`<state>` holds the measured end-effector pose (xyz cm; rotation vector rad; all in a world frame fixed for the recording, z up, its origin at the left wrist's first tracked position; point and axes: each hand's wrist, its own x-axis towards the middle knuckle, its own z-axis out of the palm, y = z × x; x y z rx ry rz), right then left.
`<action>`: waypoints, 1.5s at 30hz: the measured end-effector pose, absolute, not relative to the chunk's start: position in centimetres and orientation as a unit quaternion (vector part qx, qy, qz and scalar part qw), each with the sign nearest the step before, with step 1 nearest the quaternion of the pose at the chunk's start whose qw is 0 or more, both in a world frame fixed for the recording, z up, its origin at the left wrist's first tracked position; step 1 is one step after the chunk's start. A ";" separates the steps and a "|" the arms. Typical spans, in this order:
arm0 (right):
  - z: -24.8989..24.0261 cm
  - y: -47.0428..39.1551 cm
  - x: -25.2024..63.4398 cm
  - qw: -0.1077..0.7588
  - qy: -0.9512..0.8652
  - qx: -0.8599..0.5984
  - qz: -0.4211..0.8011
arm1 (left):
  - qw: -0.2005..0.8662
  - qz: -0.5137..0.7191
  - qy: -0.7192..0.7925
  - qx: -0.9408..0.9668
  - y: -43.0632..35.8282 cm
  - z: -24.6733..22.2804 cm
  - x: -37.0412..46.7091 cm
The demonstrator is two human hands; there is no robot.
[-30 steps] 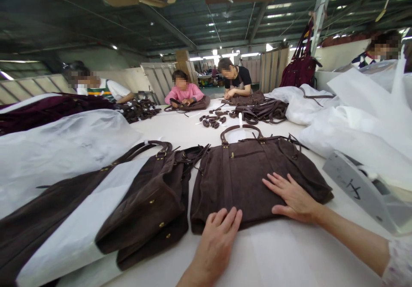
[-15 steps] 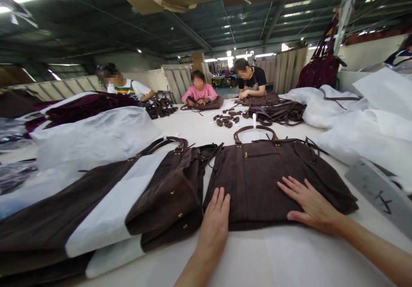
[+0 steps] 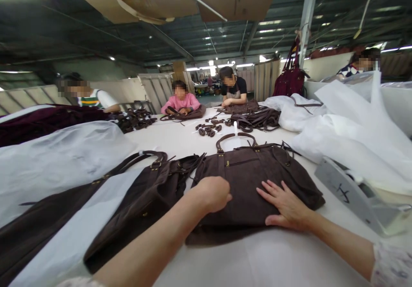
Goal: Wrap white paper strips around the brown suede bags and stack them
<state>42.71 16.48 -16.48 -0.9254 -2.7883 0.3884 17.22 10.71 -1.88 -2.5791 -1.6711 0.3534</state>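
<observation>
A dark brown bag (image 3: pixel 244 179) lies flat on the white table (image 3: pixel 257 261), its looped handle at the far side. My right hand (image 3: pixel 286 205) rests on the bag's front with the fingers spread. Over the bag's left part is my left hand (image 3: pixel 215 193), its fingers curled in; whether anything is between them is hidden. To the left lie more brown bags (image 3: pixel 128 218) with a strip of white sheet (image 3: pixel 93 218) across them.
Clear plastic bags (image 3: pixel 71 149) sit at the left and white wrapping (image 3: pixel 347 136) at the right. A grey box (image 3: pixel 350 196) stands right of the bag. Brown straps (image 3: pixel 257 119) lie farther back, where several people sit.
My left hand has risen from lying flat at the bag's left edge and curled its fingers above the bag. The view has turned right; my right hand stays spread on the bag.
</observation>
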 end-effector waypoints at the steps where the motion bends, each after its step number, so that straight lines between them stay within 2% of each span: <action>1: -16.3 16.6 42.7 0.088 -0.938 -0.309 0.131 | 0.035 0.087 -0.525 -0.846 12.4 -1.9 18.5; 3: -16.0 16.7 42.6 0.093 -0.938 -0.306 0.133 | 0.056 0.009 -0.479 -0.876 14.5 -3.9 21.0; 6: -15.5 17.2 42.4 0.115 -0.937 -0.297 0.143 | 0.066 -0.161 -0.404 -0.898 15.2 -9.9 22.6; 10: -15.4 18.2 42.0 0.143 -0.933 -0.286 0.163 | 0.036 -0.165 -0.387 -0.906 15.1 -15.0 21.6; 15: -15.5 18.2 42.6 0.166 -0.922 -0.298 0.184 | -0.010 -0.131 -0.318 -0.939 15.4 -14.5 21.6; 18: -14.3 16.9 44.5 0.193 -0.928 -0.303 0.093 | -0.029 -0.132 -0.329 -0.935 15.3 -14.5 21.8; 21: -12.3 16.0 47.3 0.234 -0.854 -0.464 -0.021 | -0.032 -0.126 -0.333 -0.934 15.2 -14.6 21.8; 23: -11.2 16.3 49.0 0.227 -0.758 -0.611 -0.006 | -0.033 -0.121 -0.327 -0.937 15.2 -14.6 21.7; 25: -10.5 17.4 50.1 0.187 -0.693 -0.693 0.066 | -0.032 -0.122 -0.329 -0.936 15.2 -14.5 21.7; 28: -10.5 19.4 50.7 0.156 -0.677 -0.699 0.168 | -0.030 -0.132 -0.332 -0.934 15.3 -14.5 21.7; 33: -12.7 20.3 51.5 0.182 -0.682 -0.668 0.235 | -0.027 -0.149 -0.332 -0.931 15.1 -14.7 21.8; 38: -14.5 20.0 51.8 0.172 -0.687 -0.685 0.171 | -0.048 -0.124 -0.319 -0.938 15.1 -14.6 21.9; 45: -15.3 20.5 49.3 0.108 -0.686 -0.717 0.049 | -0.075 -0.103 -0.335 -0.934 15.0 -14.7 21.6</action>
